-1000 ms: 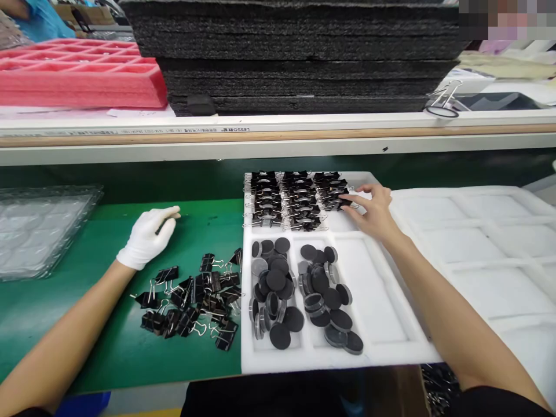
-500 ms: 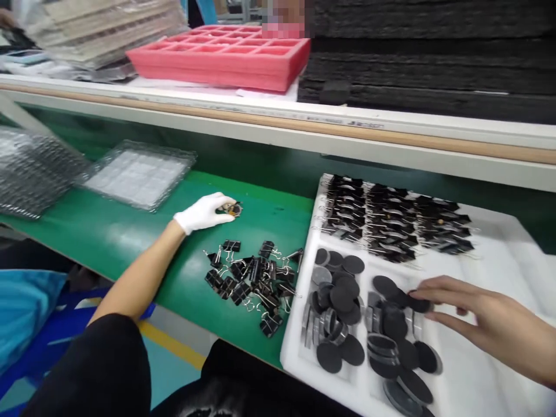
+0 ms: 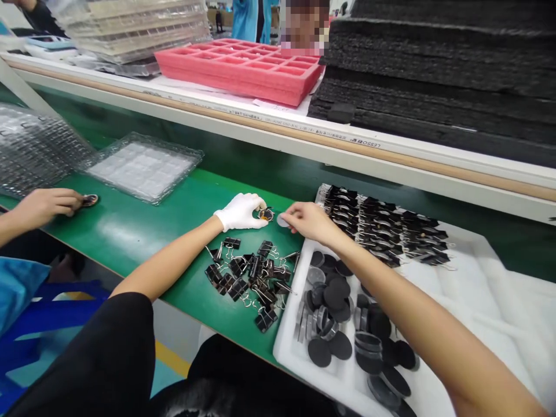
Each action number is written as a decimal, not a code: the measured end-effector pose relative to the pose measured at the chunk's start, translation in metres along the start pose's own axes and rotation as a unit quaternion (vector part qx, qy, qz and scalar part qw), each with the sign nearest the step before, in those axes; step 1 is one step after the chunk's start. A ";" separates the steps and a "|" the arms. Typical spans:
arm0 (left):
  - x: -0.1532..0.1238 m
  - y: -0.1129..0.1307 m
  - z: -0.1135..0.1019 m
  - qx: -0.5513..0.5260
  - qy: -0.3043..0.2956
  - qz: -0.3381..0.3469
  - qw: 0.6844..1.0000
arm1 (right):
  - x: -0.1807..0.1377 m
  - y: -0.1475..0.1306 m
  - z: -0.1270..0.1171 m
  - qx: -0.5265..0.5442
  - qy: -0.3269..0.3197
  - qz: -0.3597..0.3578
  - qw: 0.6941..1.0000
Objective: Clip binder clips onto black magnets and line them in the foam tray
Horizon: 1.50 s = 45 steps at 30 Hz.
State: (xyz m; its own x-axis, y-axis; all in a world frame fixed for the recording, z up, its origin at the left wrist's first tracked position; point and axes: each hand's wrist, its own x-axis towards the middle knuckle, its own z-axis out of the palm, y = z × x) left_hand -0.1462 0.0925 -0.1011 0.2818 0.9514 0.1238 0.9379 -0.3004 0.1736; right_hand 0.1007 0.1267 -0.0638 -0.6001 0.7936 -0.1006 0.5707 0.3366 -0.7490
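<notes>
My left hand (image 3: 241, 212), in a white glove, rests on the green belt and pinches a small round part (image 3: 266, 214) with a brownish centre. My bare right hand (image 3: 307, 222) holds a small grey disc (image 3: 282, 220) right beside that part, nearly touching it. Just below both hands lies a loose heap of black binder clips (image 3: 252, 278). To the right a white foam tray (image 3: 438, 370) holds rows of black clips (image 3: 382, 229) at the back and black round discs (image 3: 339, 313) in two front compartments.
A co-worker's hand (image 3: 46, 205) at the left touches a small part (image 3: 90, 200) on the belt. Clear plastic blister trays (image 3: 143, 168) lie at the back left. The shelf above carries pink foam trays (image 3: 247, 66) and stacked black foam sheets (image 3: 434, 69).
My right hand left the disc compartment with a grey disc and came across to my left hand. The view swung slightly; a co-worker's hand has appeared at the left.
</notes>
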 end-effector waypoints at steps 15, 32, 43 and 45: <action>-0.004 -0.005 0.006 -0.030 0.004 0.021 0.999 | 0.053 -0.002 0.056 -0.119 0.023 0.070 0.990; 0.001 0.062 -0.043 -0.099 -0.256 0.182 0.944 | -0.033 -0.012 -0.012 0.437 0.114 0.017 0.892; 0.006 0.108 -0.088 -0.351 0.037 -0.013 0.936 | -0.090 -0.010 -0.043 0.309 0.056 -0.056 0.948; -0.005 0.118 -0.093 -0.305 -0.005 0.001 0.952 | -0.094 -0.011 -0.039 0.286 0.049 -0.078 0.954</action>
State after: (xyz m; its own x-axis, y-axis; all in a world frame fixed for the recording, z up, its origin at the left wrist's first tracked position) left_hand -0.0557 0.0462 0.0095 0.2876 0.9507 0.1157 0.6465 -0.2819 0.7089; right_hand 0.1731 0.0688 -0.0206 -0.5820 0.8090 0.0822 0.0625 0.1453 -0.9874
